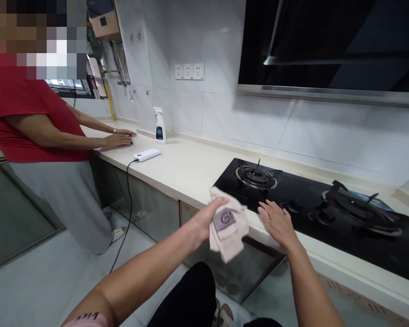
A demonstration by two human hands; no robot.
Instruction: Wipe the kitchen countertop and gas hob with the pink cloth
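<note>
A pale pink cloth (236, 231) with a dark purple patch is bunched in my left hand (207, 218), which is closed around it. The cloth hangs just off the counter's front edge. My right hand (276, 220) rests with its fingers spread on the front edge of the black gas stove (226, 179), left of the knobs (295, 205). Nothing shows in that hand. The left burner (256, 177) lies just beyond it.
A co-worker in a red shirt (27, 118) leans on the counter (187, 161) at the left. Near them are a white spray bottle (160, 127) and a white power bank (147, 155), whose black cable (129, 204) hangs to the floor. A range hood (327, 54) overhangs the stove.
</note>
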